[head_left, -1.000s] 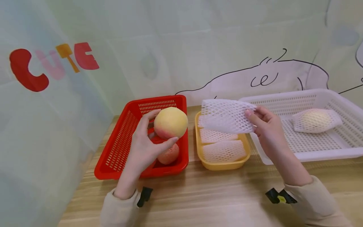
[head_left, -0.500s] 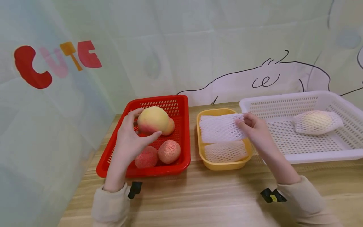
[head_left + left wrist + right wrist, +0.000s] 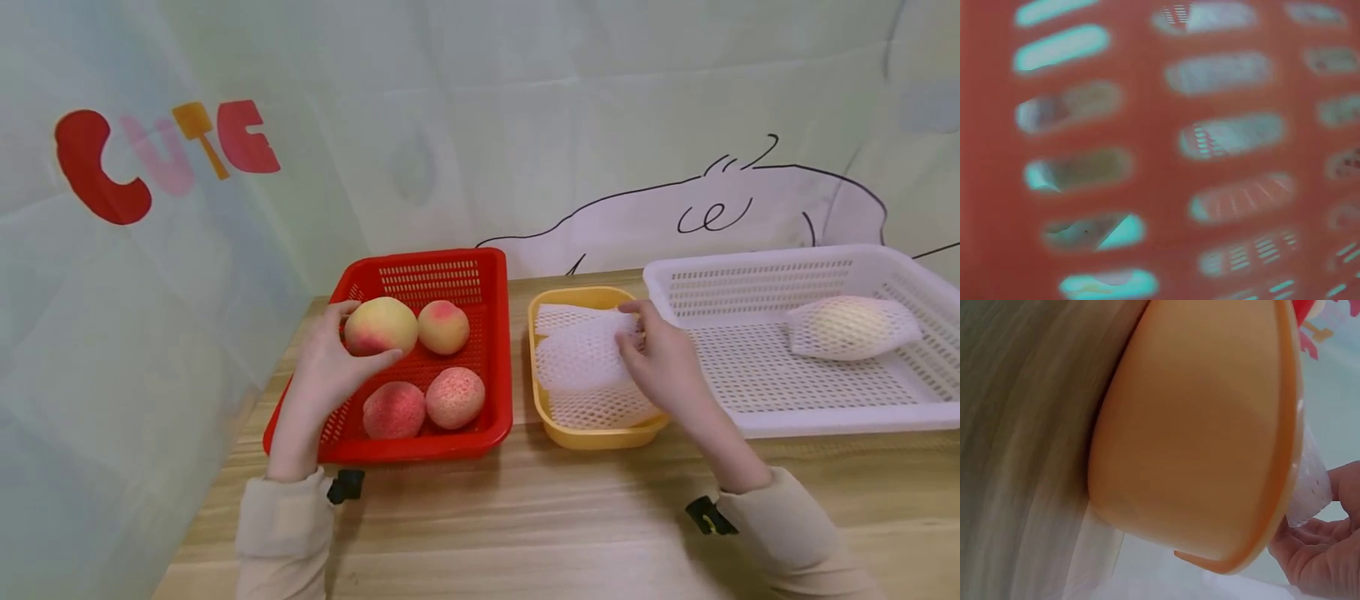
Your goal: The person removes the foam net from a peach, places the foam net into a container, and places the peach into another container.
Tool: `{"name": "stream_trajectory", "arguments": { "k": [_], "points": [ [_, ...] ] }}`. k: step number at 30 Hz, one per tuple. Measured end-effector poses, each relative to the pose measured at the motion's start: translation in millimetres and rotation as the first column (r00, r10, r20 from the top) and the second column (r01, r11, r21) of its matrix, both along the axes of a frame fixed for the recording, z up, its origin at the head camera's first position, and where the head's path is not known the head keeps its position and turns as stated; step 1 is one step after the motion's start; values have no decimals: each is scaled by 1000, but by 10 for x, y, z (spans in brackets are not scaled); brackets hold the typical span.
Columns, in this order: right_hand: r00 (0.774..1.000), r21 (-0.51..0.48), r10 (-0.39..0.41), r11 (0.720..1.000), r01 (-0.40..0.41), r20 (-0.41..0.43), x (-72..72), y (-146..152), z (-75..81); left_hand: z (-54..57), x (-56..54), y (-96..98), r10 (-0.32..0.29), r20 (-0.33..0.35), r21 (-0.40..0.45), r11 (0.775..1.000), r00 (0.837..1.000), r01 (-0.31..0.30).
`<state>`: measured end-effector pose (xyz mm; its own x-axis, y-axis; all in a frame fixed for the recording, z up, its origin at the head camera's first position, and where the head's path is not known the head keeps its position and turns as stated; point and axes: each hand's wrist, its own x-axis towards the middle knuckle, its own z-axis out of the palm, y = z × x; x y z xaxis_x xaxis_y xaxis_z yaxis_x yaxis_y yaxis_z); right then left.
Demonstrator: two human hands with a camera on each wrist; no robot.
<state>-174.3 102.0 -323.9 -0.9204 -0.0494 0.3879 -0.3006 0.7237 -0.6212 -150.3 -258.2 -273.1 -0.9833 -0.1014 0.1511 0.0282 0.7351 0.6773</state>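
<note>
My left hand (image 3: 322, 362) holds a yellow peach with a red blush (image 3: 382, 327) low in the red basket (image 3: 420, 450), fingers behind it and thumb in front. Three more peaches lie in that basket: a yellow-pink one (image 3: 443, 327), a dark red one (image 3: 393, 410) and a speckled pink one (image 3: 455, 397). Over the yellow tub (image 3: 600, 439), my right hand (image 3: 663, 358) has its thumb and index finger parted at the edge of a white foam net sleeve (image 3: 581, 354). That sleeve lies on other sleeves. The left wrist view shows only the basket's slotted wall (image 3: 1147, 156).
To the right stands a white basket (image 3: 847, 417) with one peach in a net sleeve (image 3: 853, 327). The wooden table (image 3: 525, 525) runs in front of the containers. A printed cloth (image 3: 450, 125) hangs behind and at the left.
My left hand has carried the peach left and down into the red basket. My right hand has lowered the net sleeve onto the others in the tub, and its fingers have spread.
</note>
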Motion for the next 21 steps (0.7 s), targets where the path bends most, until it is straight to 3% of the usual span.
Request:
{"name": "stream_trajectory", "arguments": {
  "k": [5,13,16,21],
  "points": [
    [1000,110,-4,994,5,-16,-38,-52,-78,-104,-84,-68,22,28,-39,999,999,-21],
    [982,263,18,964,33,-190,-79,-57,-217,-264,-183,-99,50,70,-160,986,996,-39],
    [978,325,29,945,41,-208,-81,-55,-227,-292,-203,-94,46,83,-204,979,995,-28],
    [972,469,55,881,59,-227,-85,-92,-262,-337,-207,-110,63,125,-252,967,990,-30]
  ]
}}
